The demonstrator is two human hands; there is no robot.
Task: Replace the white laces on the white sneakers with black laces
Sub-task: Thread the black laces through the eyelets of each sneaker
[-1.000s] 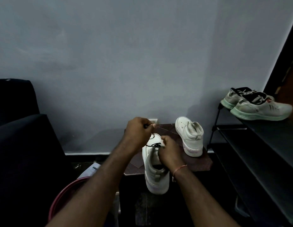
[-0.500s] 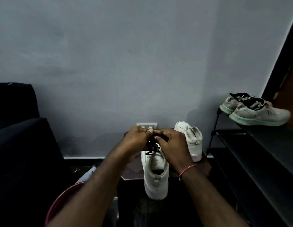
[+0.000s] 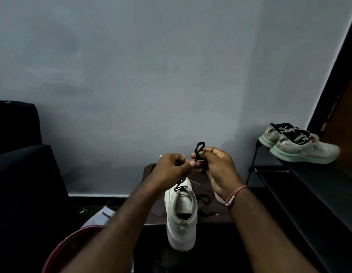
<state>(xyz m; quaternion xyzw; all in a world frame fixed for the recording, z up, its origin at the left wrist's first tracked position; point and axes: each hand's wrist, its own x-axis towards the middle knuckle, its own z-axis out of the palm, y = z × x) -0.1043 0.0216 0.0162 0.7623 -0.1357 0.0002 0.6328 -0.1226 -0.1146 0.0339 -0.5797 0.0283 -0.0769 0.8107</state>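
A white sneaker [image 3: 181, 217] lies on the small dark table [image 3: 210, 219], heel toward me and hanging over the front edge. A black lace [image 3: 199, 149] runs up from its front eyelets. My left hand [image 3: 169, 170] pinches one strand above the toe. Raised just above and to the right, my right hand [image 3: 218, 166] pinches a loop of the lace that sticks up over its fingers. More black lace [image 3: 203, 200] lies on the table right of the shoe. The second white sneaker [image 3: 218, 198] is almost hidden behind my right wrist.
A black shoe rack [image 3: 309, 184] on the right carries a pair of grey-white trainers [image 3: 301, 146]. A dark sofa [image 3: 19, 184] fills the left side. A red basin rim [image 3: 72, 241] and a paper [image 3: 101, 216] sit low at left. The grey wall is close behind.
Both hands have risen from the shoe's toe. My right hand has drawn a loop of black lace upward and now hides the second sneaker.
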